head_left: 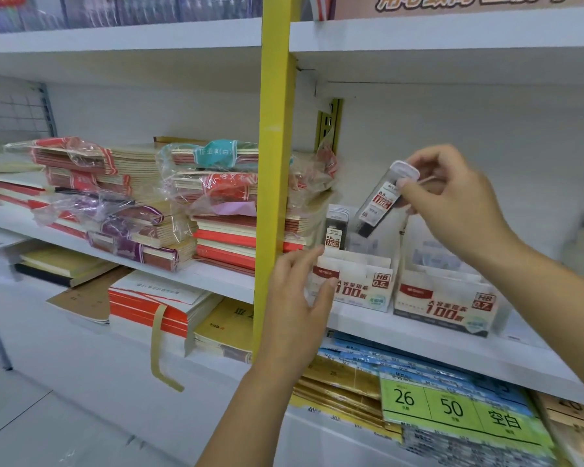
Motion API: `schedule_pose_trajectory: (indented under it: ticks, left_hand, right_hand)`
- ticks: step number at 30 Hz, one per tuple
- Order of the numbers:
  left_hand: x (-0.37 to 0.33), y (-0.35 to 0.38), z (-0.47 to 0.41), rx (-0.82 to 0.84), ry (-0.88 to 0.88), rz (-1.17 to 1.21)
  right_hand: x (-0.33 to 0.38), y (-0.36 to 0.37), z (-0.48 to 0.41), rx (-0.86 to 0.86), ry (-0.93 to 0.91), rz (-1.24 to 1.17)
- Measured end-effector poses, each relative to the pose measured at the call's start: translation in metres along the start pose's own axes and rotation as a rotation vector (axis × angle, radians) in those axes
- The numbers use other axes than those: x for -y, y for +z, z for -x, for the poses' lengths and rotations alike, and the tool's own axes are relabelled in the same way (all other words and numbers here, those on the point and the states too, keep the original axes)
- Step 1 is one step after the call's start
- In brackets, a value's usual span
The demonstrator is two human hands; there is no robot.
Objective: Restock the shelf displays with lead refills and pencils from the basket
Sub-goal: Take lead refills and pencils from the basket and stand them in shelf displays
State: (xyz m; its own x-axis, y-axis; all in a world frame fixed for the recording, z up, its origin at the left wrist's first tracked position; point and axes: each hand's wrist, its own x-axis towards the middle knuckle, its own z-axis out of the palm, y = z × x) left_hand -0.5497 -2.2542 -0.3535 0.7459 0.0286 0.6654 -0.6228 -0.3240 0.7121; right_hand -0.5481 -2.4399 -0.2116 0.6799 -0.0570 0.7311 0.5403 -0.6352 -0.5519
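Note:
My right hand (pixel 452 200) pinches the white-capped top of a clear lead refill tube (pixel 380 205), which hangs tilted above the HB 0.5 display box (pixel 361 284) on the white shelf. My left hand (pixel 299 298) grips that box's front left corner, thumb on its face. One refill tube (pixel 335 230) stands upright at the back left of this box. To the right stands a second display box, marked HB 0.7 (pixel 449 301). The basket is out of sight.
A yellow upright post (pixel 273 163) divides the shelving just left of my left hand. Stacks of wrapped notebooks (pixel 189 203) fill the left shelf. Below the refill shelf (pixel 418 335) lie blue and gold paper packs and a green label card (pixel 452 406).

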Motion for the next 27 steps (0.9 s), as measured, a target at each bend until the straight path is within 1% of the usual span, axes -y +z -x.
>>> schedule_pose_trajectory:
  ticks: [2, 4, 7, 11, 13, 14, 17, 20, 22, 23, 25, 27]
  left_hand:
    - [0.007, 0.007, 0.000, 0.046, 0.059, -0.138]
    - [0.011, 0.013, 0.002, 0.102, 0.083, -0.218]
    - [0.017, 0.019, 0.002, 0.148, 0.100, -0.236]
    - [0.022, 0.019, 0.001, 0.147, 0.116, -0.233]
    - [0.024, 0.018, 0.001, 0.156, 0.116, -0.232]
    - [0.025, 0.018, 0.001, 0.160, 0.117, -0.230]
    - [0.026, 0.018, 0.002, 0.172, 0.127, -0.215]
    - [0.027, 0.017, 0.001, 0.191, 0.128, -0.215]
    - [0.023, 0.015, 0.001, 0.196, 0.107, -0.195]
    - [0.020, 0.014, 0.003, 0.182, 0.099, -0.189]
    - [0.012, 0.010, 0.009, 0.092, 0.115, -0.217]
    - [0.006, 0.003, 0.022, -0.018, 0.171, -0.229]
  right_hand:
    - [-0.006, 0.004, -0.013, 0.036, -0.077, 0.165]
    - [-0.014, 0.014, -0.021, 0.120, -0.105, 0.278]
    - [-0.028, 0.029, -0.026, 0.242, -0.103, 0.396]
    - [-0.040, 0.037, -0.033, 0.316, -0.009, 0.476]
    - [-0.043, 0.039, -0.036, 0.361, -0.015, 0.553]
    - [-0.044, 0.040, -0.037, 0.354, -0.051, 0.604]
    - [-0.043, 0.044, -0.040, 0.261, -0.177, 0.807]
    - [-0.041, 0.044, -0.040, 0.272, -0.158, 0.908]
    - [-0.038, 0.041, -0.036, 0.255, -0.152, 0.880]
    - [-0.035, 0.036, -0.031, 0.220, -0.159, 0.816]
    - [-0.025, 0.022, -0.011, 0.115, -0.195, 0.614]
    - [-0.013, 0.004, 0.024, 0.033, -0.249, 0.371]
